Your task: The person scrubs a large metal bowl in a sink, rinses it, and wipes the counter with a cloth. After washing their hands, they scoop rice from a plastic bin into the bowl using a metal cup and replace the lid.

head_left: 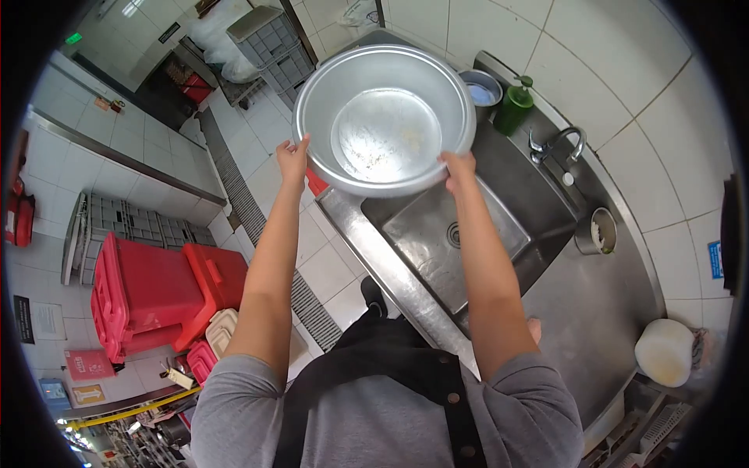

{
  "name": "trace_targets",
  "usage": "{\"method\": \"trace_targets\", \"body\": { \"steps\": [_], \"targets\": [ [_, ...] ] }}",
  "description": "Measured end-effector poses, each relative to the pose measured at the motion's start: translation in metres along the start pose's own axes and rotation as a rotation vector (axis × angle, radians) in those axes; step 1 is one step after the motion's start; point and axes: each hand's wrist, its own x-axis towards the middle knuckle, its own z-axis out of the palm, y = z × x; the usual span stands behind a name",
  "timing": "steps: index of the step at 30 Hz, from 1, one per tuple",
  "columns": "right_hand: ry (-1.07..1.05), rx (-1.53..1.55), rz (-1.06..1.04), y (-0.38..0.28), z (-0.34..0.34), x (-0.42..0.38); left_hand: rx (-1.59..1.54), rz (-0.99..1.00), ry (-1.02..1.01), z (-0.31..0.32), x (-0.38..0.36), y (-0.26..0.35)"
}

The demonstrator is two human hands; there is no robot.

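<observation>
A large round metal basin [388,131] is held out in front of me, its inside facing up toward the camera. My left hand [292,161] grips its rim on the left, thumb on the edge. At the lower right of the rim my right hand [459,167] has hold as well. The basin looks empty apart from light marks and small specks on its bottom. It covers the far left corner of the steel sink [421,242], whose drain shows below my right hand.
A curved faucet [563,145] stands at the sink's back right, near a green pump bottle [513,108] and a small metal pot [481,87]. A metal cup [597,232] sits on the counter. Red bins [152,285] and grey crates [269,47] stand left of me.
</observation>
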Motion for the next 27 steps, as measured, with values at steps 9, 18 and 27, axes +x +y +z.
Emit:
{"method": "trace_targets", "body": {
  "steps": [9,18,27],
  "targets": [
    [-0.154,0.528,0.119,0.054,-0.073,-0.085,-0.268,0.483,-0.27,-0.049,-0.094,0.111],
    [-0.311,0.231,0.573,0.095,-0.149,-0.064,-0.388,1.262,-0.48,-0.096,-0.269,0.079],
    [-0.314,0.154,0.39,0.05,-0.171,-0.127,-0.523,1.328,-0.314,-0.117,-0.31,0.093]
  ]
}}
